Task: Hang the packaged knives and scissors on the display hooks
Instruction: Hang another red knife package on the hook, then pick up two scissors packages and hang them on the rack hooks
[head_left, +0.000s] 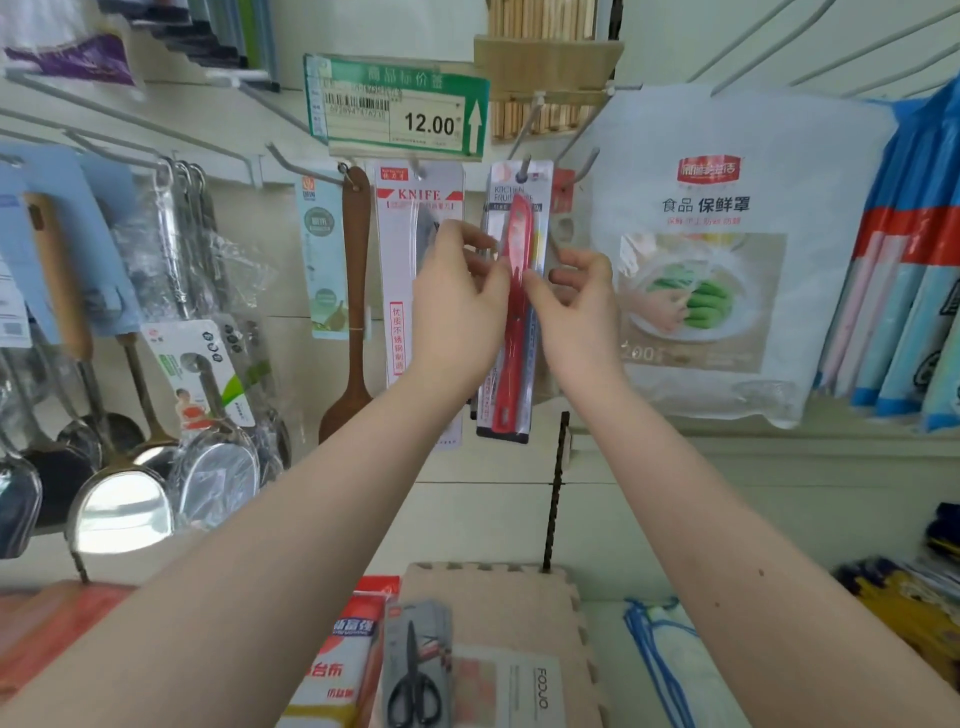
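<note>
A packaged red fruit knife (514, 332) hangs on a display hook (525, 165) at centre, with more packs behind it. My left hand (460, 291) pinches its left edge and my right hand (574, 301) pinches its right edge, at blade height. To the left hangs a white pack labelled KNIFE (402, 291) on its own hook, partly hidden by my left hand. A packaged pair of black scissors (415, 670) lies flat on the beige foam mat (519, 608) below, near the bottom of the head view.
A green price tag (400, 106) reading 12.00 sits above the hooks. A brown wooden spatula (353, 291) and steel ladles (130, 493) hang at left. A white food-cover bag (727, 270) hangs right, with blue rolls (904, 312) beyond. Bare hooks jut out at upper left.
</note>
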